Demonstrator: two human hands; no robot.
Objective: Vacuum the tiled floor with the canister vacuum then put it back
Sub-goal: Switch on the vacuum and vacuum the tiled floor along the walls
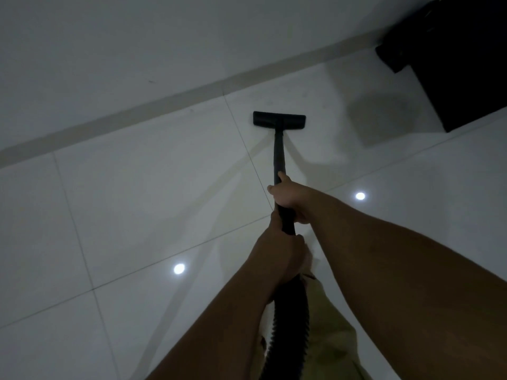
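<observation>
Both hands — right hand (288, 200) ahead, left hand (282, 253) behind — grip closed around the black vacuum wand (279, 152), its flat black floor head (279, 120) on the glossy white tiled floor (137, 201) near the beige skirting (164, 104). Vacuuming appears mid-course — the canister is out of view, storing it not yet done.

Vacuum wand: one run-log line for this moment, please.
phase: vacuuming | right hand: forward grip on wand | left hand: rear grip | floor head: on tiles, near baseboard
</observation>
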